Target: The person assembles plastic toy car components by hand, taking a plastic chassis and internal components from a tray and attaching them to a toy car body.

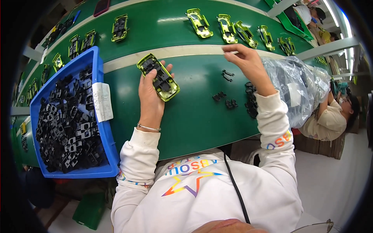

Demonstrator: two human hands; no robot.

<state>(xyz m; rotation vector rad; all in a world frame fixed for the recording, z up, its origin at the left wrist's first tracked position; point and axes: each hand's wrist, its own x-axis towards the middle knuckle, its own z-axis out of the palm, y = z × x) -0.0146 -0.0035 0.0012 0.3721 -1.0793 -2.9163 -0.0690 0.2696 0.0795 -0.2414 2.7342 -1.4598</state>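
A lime-green toy car shell (160, 79) with black parts fitted inside rests tilted in my left hand (149, 91). My left hand is closed round it, thumb on the black insert and fingers behind its far side. Over the green table, to the right, my right hand (248, 64) is raised with thumb and forefinger slightly apart; I see nothing between them. Below it lie a small black clip-like part (227, 75) and a few more black pieces (219, 96). A larger group of black parts (251, 101) is partly behind my right wrist.
A blue bin (101, 116) heaped with small black parts stands at the left. On the far green belt (155, 25) sit several lime-green car shells (199, 23). A clear plastic bag (293, 87) lies right of my forearm. Another person (330, 116) sits at the far right.
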